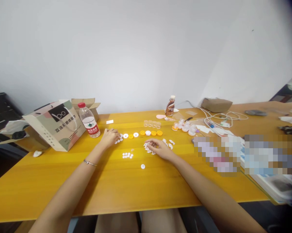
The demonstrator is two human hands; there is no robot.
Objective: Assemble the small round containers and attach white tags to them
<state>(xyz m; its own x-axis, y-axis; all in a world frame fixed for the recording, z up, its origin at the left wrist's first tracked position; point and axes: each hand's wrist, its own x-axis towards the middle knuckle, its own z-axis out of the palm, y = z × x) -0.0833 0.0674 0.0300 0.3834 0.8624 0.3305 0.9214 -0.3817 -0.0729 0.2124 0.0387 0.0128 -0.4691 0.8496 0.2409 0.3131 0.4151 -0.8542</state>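
Gently does it at the left, where the left hand [110, 137] arches low over a cluster of white discs [119, 141], its fingers bent; whether they pinch one, I cannot tell. Light fingertips, coming down from above, should lift a single disc without nudging its neighbours or the row of yellow and white rings [130, 136] just beside. Small white caps [128, 155] and a lone disc [142, 166] lie nearer the person, where a dropped wrist could sweep them. The right hand [160, 149] is loosely curled, half open, over a pile of white openwork pieces [149, 149]; any grip there is unclear. Those look apt to snag, so edges are the better hold.

The yellowish wooden table [124, 187] carries a paper bag [56, 124] and a red-capped water bottle [89, 123] on the left, a brown bottle [170, 106] and loose white cables [230, 116] further right, against a pale wall [141, 55].
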